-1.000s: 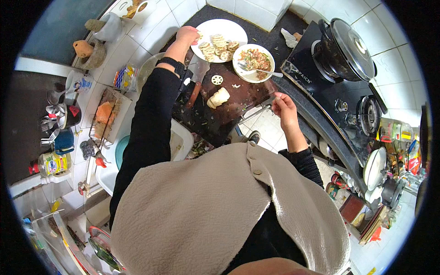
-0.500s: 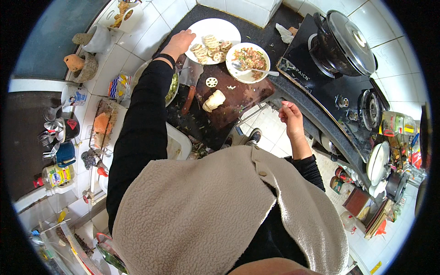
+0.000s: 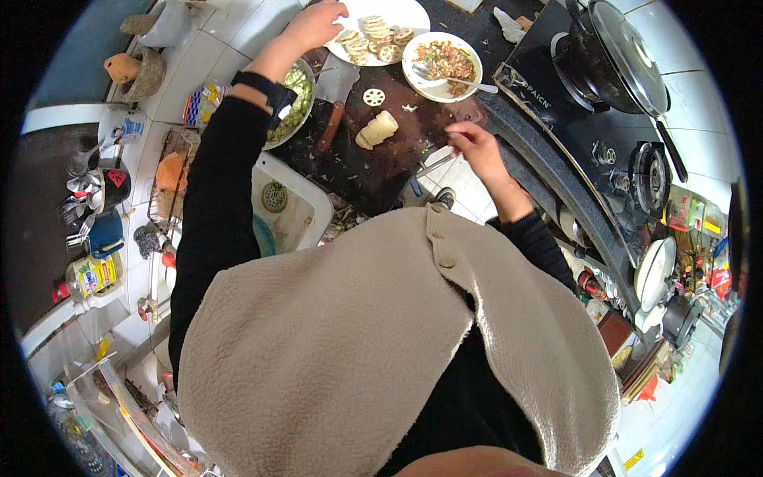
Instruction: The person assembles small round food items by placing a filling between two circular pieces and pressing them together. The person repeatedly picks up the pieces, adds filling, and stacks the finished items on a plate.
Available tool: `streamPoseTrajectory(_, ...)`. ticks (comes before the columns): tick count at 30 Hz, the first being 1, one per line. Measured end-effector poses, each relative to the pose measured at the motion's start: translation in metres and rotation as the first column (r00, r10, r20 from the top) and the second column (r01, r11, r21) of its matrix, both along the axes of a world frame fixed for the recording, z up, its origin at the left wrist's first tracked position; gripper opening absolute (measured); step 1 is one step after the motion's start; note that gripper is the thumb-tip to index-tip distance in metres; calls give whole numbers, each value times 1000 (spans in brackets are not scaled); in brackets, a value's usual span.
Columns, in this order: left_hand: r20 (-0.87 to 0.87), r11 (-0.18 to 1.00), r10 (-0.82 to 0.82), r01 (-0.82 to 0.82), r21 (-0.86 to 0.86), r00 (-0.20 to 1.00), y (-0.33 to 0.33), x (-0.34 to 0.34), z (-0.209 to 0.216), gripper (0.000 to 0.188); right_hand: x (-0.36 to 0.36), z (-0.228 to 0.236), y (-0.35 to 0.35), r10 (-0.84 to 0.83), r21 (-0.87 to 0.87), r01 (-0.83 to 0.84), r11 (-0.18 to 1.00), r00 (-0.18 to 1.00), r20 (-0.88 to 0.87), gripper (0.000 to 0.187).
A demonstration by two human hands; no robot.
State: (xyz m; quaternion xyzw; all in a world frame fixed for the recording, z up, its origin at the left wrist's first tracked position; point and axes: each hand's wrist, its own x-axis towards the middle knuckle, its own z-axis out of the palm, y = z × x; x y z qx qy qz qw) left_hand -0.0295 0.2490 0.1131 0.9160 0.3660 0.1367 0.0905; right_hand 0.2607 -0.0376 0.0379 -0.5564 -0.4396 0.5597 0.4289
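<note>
- White plate (image 3: pixel 412 16) on the desk (image 3: pixel 458 21), bearing pale slices (image 3: pixel 375 32): probably stiff, smooth, breakable; best held by its rim, level, lest slices slide.
- Left hand (image 3: pixel 314 26): fingers bent at the plate's left rim; grip unclear.
- Right hand (image 3: pixel 475 148): half-open near the board (image 3: pixel 409 147), nothing visible in it.
- Plate's far edge: cut off.

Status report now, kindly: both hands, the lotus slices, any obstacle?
Left hand at plate's left rim; right hand near board; grips unclear. Lotus slices grouped on plate. Bowl close by plate's right side.
</note>
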Motion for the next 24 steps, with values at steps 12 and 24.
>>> streamPoseTrajectory(12,5,910,196,-180,-375,981,-184,33,-66,38,-71,-21,82,439,-5,-593,805,590,678,60)
streamPoseTrajectory(24,100,844,370,-289,-451,923,-190,40,-97,35,-60,-21,73,453,-47,-499,865,738,500,50)
